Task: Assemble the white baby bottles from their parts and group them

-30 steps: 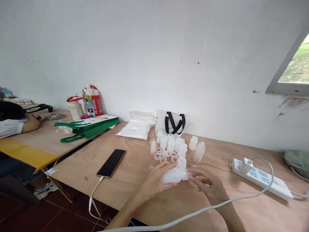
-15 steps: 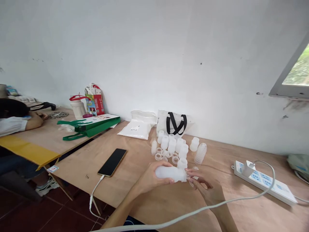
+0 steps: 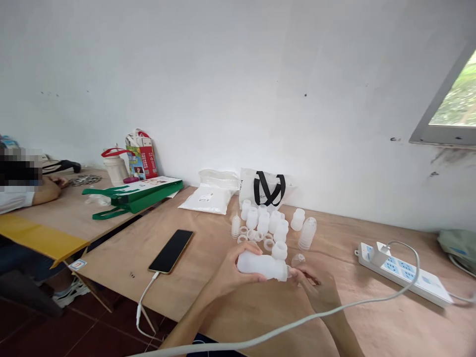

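Note:
My left hand (image 3: 234, 272) is wrapped round a frosted white baby bottle (image 3: 256, 264), which lies on its side with its neck to the right. At the neck end, the fingers of my right hand (image 3: 312, 280) are pinched on the small clear teat (image 3: 289, 272). Just behind those fingers is a clear domed cap (image 3: 298, 260). Beyond the bottle stand several white bottles (image 3: 263, 222), along with loose translucent rings (image 3: 268, 244). To their right a stack of clear domed caps (image 3: 307, 233) leans at a tilt, and a smaller stack of teats (image 3: 235, 225) stands at the left.
A white cable (image 3: 297, 322) crosses in front of my arms. A power strip (image 3: 405, 272) lies at right, a charging phone (image 3: 171, 251) at left. A white plastic packet (image 3: 208, 196) and a bag with black handles (image 3: 269, 188) are by the wall. Another person (image 3: 22, 191) sits far left.
My right fingers have shifted slightly at the bottle's neck, and the domed cap behind them shows more fully. The view has turned a little; the left hand keeps its hold.

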A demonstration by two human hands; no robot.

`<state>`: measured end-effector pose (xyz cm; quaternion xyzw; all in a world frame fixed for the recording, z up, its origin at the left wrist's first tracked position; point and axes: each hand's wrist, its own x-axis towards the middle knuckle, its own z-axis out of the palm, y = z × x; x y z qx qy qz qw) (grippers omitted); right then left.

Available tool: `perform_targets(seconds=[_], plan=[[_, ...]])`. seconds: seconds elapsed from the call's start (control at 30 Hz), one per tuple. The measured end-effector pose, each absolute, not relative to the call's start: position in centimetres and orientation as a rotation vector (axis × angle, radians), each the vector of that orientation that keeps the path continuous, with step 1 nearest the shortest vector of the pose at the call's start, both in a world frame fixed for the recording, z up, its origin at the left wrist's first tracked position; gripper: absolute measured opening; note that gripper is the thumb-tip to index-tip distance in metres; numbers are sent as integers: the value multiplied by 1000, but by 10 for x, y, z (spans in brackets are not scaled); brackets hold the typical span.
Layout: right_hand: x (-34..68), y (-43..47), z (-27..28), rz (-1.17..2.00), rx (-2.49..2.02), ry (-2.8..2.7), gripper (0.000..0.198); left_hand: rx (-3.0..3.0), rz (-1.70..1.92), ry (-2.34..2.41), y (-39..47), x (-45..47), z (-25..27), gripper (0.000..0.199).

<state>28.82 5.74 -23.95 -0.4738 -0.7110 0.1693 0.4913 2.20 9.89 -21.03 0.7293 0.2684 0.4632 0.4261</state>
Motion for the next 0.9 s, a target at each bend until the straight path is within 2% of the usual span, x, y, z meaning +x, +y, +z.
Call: perform_targets(seconds=[0.1,0.33,0.6,0.77,0.9], plan=[[287,59,-246,480,-1179,-1703,46,1907,1191,671,97,24,-207,47],[288,55,-238,624,-1208,-1763,37,1712,1100,904,96,24,-207,54],[278,49,-236,444,-1232,-1905,37,1790,1076,772,97,15,-205,49],[273,46,-227,278,-1205,-1968,54,1857,1026,769,98,14,-206,52],[273,48,-231,306,-1225,-1931,61,1880,1043,742,97,15,-205,50]])
